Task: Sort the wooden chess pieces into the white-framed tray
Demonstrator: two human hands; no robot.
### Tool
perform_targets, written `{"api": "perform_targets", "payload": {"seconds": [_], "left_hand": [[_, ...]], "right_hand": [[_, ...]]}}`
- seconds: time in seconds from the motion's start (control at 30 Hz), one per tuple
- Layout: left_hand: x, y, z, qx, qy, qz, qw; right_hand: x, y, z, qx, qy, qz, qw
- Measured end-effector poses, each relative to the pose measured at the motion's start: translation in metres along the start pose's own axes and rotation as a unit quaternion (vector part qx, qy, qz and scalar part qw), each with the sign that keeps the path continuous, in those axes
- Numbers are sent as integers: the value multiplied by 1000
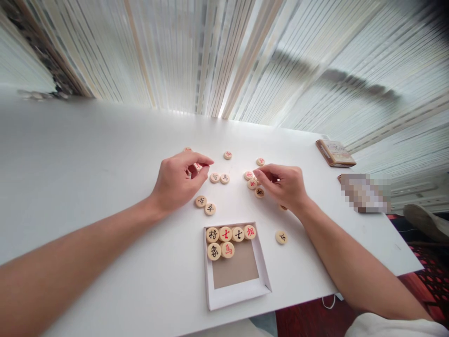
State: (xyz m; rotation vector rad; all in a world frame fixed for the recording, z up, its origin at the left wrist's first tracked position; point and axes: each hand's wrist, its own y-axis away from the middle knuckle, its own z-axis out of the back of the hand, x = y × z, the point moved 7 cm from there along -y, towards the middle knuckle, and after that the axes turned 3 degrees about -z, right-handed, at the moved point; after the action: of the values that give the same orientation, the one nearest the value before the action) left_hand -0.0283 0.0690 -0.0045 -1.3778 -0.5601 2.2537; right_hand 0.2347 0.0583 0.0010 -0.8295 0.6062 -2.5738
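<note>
Round wooden chess pieces with red or black characters lie scattered on a white table [87,164]. My left hand [178,180] is curled, its thumb and fingers pinched around a red-marked piece [198,166]. My right hand [282,185] is also curled, fingertips pressed onto a cluster of pieces [251,183]; whether it grips one is hidden. A shallow white box tray [238,290] sits near the front edge and holds several pieces [224,234] in two rows at its far end.
Loose pieces lie around the hands, two [205,205] below my left hand and one [281,237] right of the tray. A brown box [335,153] rests at the table's right side. Striped blinds hang behind the table.
</note>
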Motion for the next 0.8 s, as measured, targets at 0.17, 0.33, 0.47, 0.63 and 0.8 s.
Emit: {"api": "perform_targets", "payload": {"seconds": [0.17, 0.33, 0.47, 0.63, 0.8], "left_hand": [[5, 1, -2, 22, -18, 37, 999], [6, 2, -4, 49, -30, 61, 996], [7, 2, -10, 93, -38, 65, 993], [9, 2, -14, 126, -50, 60, 989], [10, 3, -17, 139, -60, 64, 986]], "right_hand": [[2, 2, -3, 13, -1, 9, 1000], [4, 2, -5, 20, -8, 13, 1000], [6, 2, -7, 26, -13, 16, 999], [7, 2, -9, 32, -13, 18, 999], [9, 4, -12, 39, -23, 28, 999]]}}
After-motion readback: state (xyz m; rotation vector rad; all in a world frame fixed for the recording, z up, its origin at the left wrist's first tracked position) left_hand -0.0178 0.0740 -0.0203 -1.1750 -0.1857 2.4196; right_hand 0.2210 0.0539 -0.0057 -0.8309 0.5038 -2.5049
